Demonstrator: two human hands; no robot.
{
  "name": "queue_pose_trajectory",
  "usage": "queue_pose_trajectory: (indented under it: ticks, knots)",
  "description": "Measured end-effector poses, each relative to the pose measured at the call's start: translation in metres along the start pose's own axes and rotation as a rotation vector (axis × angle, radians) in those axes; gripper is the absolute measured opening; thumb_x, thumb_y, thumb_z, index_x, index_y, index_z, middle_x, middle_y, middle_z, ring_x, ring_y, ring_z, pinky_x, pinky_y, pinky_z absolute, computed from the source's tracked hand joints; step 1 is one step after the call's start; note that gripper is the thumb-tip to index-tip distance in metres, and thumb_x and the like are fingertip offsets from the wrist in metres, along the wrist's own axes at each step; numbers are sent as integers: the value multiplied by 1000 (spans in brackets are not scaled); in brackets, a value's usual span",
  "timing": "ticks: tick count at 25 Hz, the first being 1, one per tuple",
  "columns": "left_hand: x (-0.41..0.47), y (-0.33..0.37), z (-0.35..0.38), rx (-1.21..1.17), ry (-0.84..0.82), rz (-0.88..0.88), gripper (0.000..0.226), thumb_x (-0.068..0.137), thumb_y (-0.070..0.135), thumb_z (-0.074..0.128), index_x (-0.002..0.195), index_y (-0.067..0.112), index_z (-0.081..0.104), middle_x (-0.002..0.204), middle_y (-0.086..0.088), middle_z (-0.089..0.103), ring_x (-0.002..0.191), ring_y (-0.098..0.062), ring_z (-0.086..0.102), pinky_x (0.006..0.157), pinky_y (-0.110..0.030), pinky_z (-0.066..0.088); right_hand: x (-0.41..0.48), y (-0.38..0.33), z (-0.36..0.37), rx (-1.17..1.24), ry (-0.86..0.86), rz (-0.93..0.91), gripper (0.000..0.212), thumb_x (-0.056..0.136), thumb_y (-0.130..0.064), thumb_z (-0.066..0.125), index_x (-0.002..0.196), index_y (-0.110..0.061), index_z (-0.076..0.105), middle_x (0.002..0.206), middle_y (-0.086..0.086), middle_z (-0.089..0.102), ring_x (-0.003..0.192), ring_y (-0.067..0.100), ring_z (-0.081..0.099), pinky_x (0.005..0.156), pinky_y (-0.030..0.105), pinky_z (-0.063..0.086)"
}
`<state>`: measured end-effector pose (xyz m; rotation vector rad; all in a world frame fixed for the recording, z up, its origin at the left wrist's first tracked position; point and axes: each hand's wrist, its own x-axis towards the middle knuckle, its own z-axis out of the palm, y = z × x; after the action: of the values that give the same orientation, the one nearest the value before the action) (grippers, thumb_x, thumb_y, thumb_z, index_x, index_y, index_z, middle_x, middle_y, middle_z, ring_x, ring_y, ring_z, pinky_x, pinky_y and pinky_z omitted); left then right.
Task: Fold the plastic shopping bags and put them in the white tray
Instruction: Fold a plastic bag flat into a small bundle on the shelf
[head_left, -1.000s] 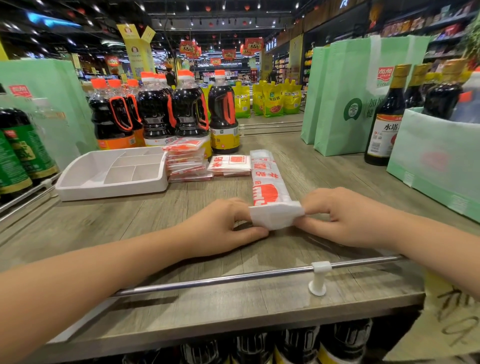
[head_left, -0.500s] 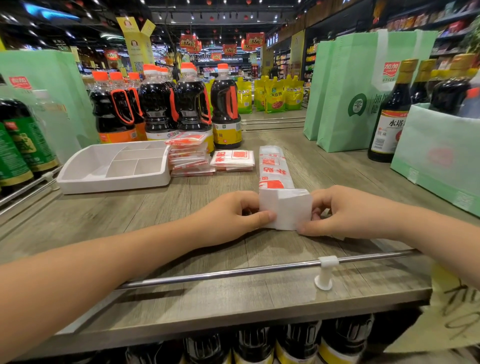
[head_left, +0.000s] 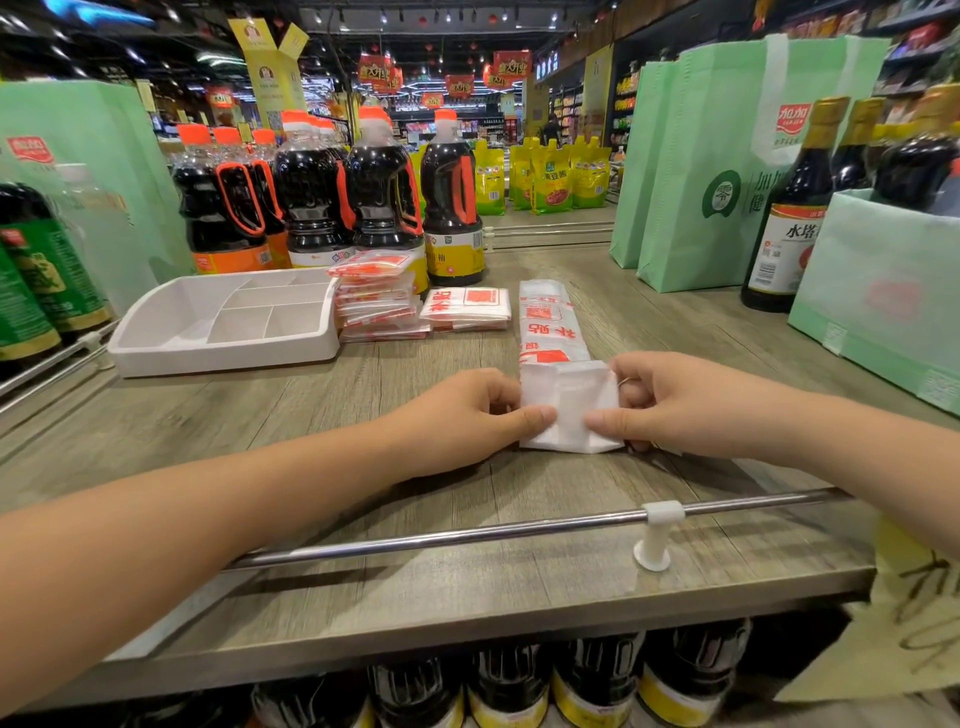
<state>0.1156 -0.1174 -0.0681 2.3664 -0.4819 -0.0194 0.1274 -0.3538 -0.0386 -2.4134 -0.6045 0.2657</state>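
A white plastic bag with red print lies as a long narrow strip on the wooden shelf. Its near end is folded into a white square. My left hand pinches that square's left side and my right hand pinches its right side, thumbs on top. The white tray with several compartments stands to the left, with no bags in it. A stack of folded bags sits beside the tray, and one more folded bag lies to the right of the stack.
Dark sauce bottles stand behind the tray and stack. Green tote bags and a tall bottle stand at the right. A metal rail runs along the shelf's front edge. Green-labelled bottles stand at the far left.
The folded end of the bag has been turned over further along the strip and has grown into a larger square. Both hands moved slightly forward with it.
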Motion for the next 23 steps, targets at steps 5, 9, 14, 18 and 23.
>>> queue_pose_trajectory:
  ticks: [5, 9, 14, 18, 23]
  knots:
    - [0, -3, 3, 86, 151, -23, 34, 79, 50, 77, 80, 20, 60, 78, 10, 60, 67, -5, 54, 66, -25, 48, 5, 1, 5, -198, 159, -1, 56, 77, -53, 77, 120, -36, 45, 88, -10, 67, 69, -4, 59, 63, 21, 42]
    - [-2, -7, 4, 115, 213, 38, 45, 77, 51, 78, 104, 23, 55, 98, 11, 56, 84, -5, 56, 74, -23, 49, 0, 0, 4, -345, 200, -85, 52, 78, -55, 74, 119, -37, 48, 103, -15, 56, 79, 0, 57, 67, 17, 42]
    - [-2, -11, 1, 307, 110, 348, 34, 92, 39, 67, 122, 23, 61, 129, 8, 55, 122, -5, 50, 106, -21, 37, 0, 2, 5, -435, 162, -166, 20, 88, -53, 62, 100, -38, 67, 107, -15, 55, 87, 0, 56, 75, 16, 40]
    - [-6, -10, -3, 368, 66, 427, 38, 98, 32, 60, 134, 21, 55, 140, 8, 53, 131, -3, 45, 111, -17, 31, -3, 4, 5, -532, 128, -259, 27, 95, -46, 55, 109, -32, 74, 122, -17, 63, 106, 3, 58, 95, 24, 43]
    - [-10, -10, -12, 513, -225, 315, 57, 99, 59, 37, 151, 37, 37, 160, 16, 29, 147, 3, 20, 123, -27, 17, -2, 3, 3, -593, 33, -259, 37, 99, -51, 48, 122, -33, 71, 140, -24, 54, 119, -5, 51, 90, 7, 30]
